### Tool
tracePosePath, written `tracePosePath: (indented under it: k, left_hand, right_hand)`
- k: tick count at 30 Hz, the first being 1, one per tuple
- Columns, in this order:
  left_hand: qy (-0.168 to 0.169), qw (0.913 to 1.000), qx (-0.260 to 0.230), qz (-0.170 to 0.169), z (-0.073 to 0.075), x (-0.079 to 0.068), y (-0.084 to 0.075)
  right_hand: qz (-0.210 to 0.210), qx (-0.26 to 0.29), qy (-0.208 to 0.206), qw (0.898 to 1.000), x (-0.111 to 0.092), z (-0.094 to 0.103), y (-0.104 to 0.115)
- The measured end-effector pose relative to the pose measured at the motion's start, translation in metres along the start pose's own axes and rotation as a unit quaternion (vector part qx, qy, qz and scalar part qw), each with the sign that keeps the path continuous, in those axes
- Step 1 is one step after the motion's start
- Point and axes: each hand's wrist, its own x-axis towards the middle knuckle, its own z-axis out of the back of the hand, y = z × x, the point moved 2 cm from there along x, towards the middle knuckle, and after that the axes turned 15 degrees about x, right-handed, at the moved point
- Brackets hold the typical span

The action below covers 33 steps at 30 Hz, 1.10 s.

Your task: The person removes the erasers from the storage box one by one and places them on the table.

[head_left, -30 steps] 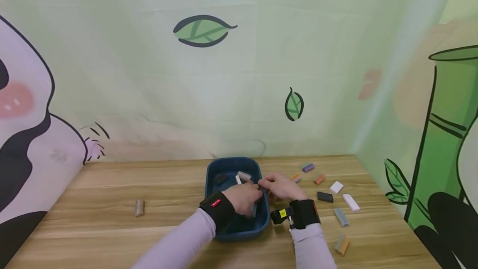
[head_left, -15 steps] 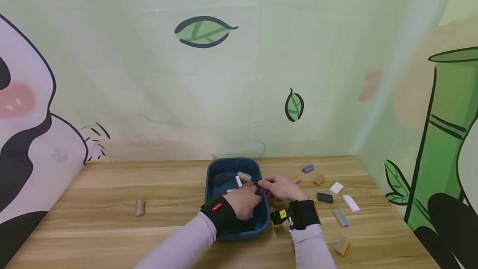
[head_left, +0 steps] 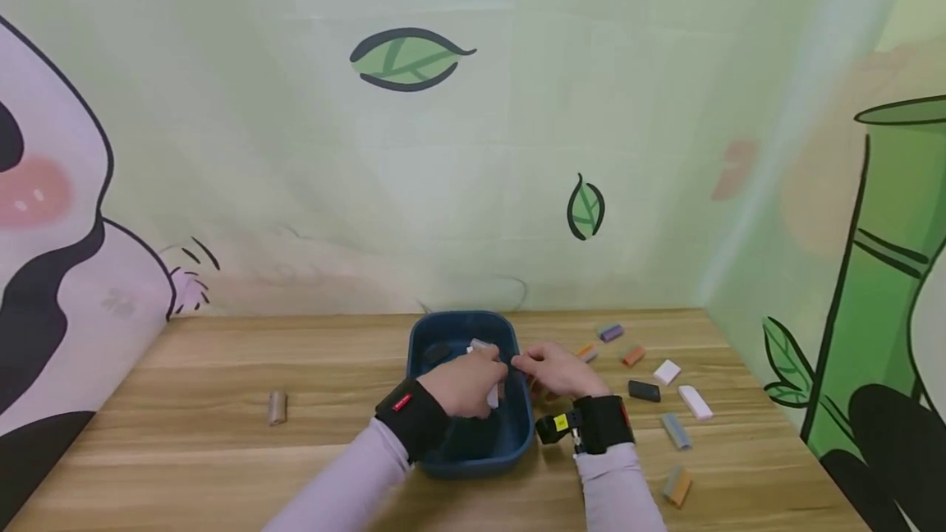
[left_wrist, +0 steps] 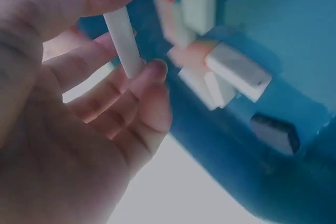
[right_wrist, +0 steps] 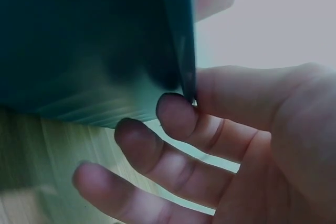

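My left hand is over the blue plastic bin. In the left wrist view its thumb and fingertips pinch a slim, small white block. My right hand grips the bin's right rim, with thumb and index finger on either side of the bin wall in the right wrist view; its other fingers spread below. Inside the bin lie a white block, a black block and several other pieces, partly blurred. The left hand hides part of the bin's contents in the head view.
Right of the bin, several small blocks lie scattered on the wooden table: purple-grey, orange-brown, black, white and grey-orange. A brown-grey block lies alone to the left. A printed cloth backdrop stands behind.
My left hand has moved from low among the blocks to the left and slightly farther from me, and a white block now shows in its grip. The right hand stays on the rim.
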Motion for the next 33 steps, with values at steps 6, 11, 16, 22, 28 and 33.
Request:
tracePosePath:
  k: [6, 11, 16, 22, 28, 33]
  left_hand:
    - [-0.033, 0.9984, -0.046, 0.011, 0.02, -0.018, 0.022]
    - [-0.058, 0.993, -0.094, 0.042, 0.025, -0.044, 0.046]
    - [-0.089, 0.9798, -0.157, 0.086, 0.017, -0.08, 0.073]
    - [-0.121, 0.9685, -0.173, 0.132, -0.001, -0.123, 0.102]
    - [-0.123, 0.9446, -0.227, 0.202, -0.023, -0.162, 0.123]
    - [-0.125, 0.9322, -0.233, 0.247, -0.04, -0.187, 0.141]
  right_hand:
    - [-0.004, 0.009, 0.001, 1.0, 0.001, -0.001, 0.002]
    - [-0.006, 0.008, -0.005, 1.0, 0.0, 0.0, 0.002]
    - [-0.005, -0.004, -0.004, 1.0, -0.002, 0.001, 0.004]
    - [-0.006, 0.003, 0.003, 1.0, 0.0, -0.001, 0.004]
    - [-0.008, 0.011, 0.006, 1.0, 0.0, -0.003, 0.003]
    - [-0.007, 0.013, 0.009, 1.0, -0.001, -0.001, 0.002]
